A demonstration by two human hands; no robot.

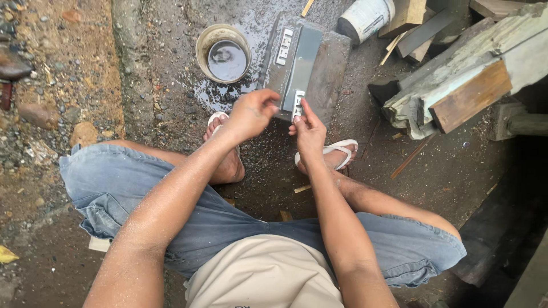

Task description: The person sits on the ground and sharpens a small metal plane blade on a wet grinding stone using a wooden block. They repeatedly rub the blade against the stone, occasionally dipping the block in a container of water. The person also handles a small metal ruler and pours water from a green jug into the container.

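Blade-like flat grey metal plate [301, 65] lies on a wet dark sharpening stone [331, 68], slanting from far right to near left, with a small white piece at its near end and another white piece [283, 47] just to its left on the stone. Going from the left of the scene: bare earth with pebbles and a few stones [40, 114] runs down the left edge, then a round bucket [224, 52] holding dark water stands on the wet ground, just left of the stone. Nearer, the left hand [251, 113] has its grip curled, fingertips pressing on the near end of the plate. Right beside it the right hand [309, 130] pinches the same near end, fingers closed on the plate's edge. Both feet in white sandals [337, 151] rest on the ground below the hands, with denim shorts [114, 188] nearer still. Farther right, a white tub [365, 18] lies tipped at the far side, and weathered timber offcuts [468, 85] are piled at the right.
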